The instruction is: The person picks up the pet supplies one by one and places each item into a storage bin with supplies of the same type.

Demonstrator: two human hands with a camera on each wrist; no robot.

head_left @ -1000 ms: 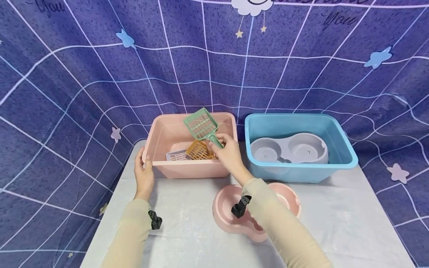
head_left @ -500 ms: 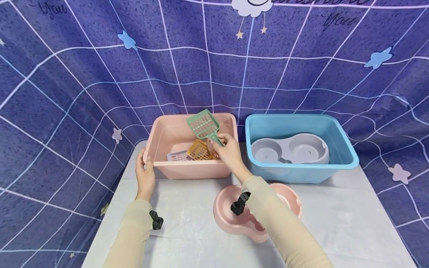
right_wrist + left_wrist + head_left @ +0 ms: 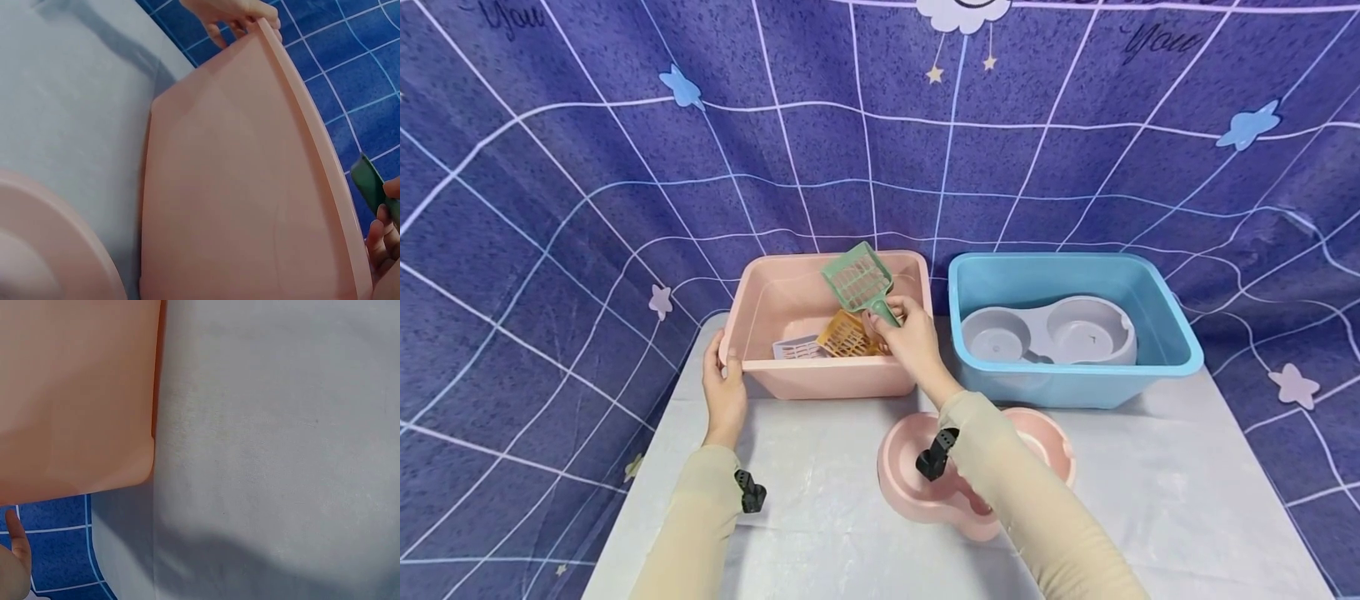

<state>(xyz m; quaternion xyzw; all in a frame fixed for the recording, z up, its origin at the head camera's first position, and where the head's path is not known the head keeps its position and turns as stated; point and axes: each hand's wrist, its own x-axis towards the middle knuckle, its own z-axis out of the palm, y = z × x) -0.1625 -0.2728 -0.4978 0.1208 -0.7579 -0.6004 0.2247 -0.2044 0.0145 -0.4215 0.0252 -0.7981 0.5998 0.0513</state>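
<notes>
My right hand holds a green slotted litter scoop by its handle, over the right part of a pink litter box. The scoop's blade points up and to the left. Fingers of my left hand grip the box's rim at the front left corner, also seen in the right wrist view. Inside the box lie an orange slotted scoop and a pale lilac slotted scoop. The orange scoop's handle end is partly hidden by the right hand and front rim.
To the right stands a blue litter box with a grey double pet bowl inside. A pink double pet bowl sits on the white table, partly under my right forearm. A purple patterned curtain hangs behind.
The green scoop has shifted very slightly to the right in my right hand. My left hand has stayed on the pink litter box's corner.
</notes>
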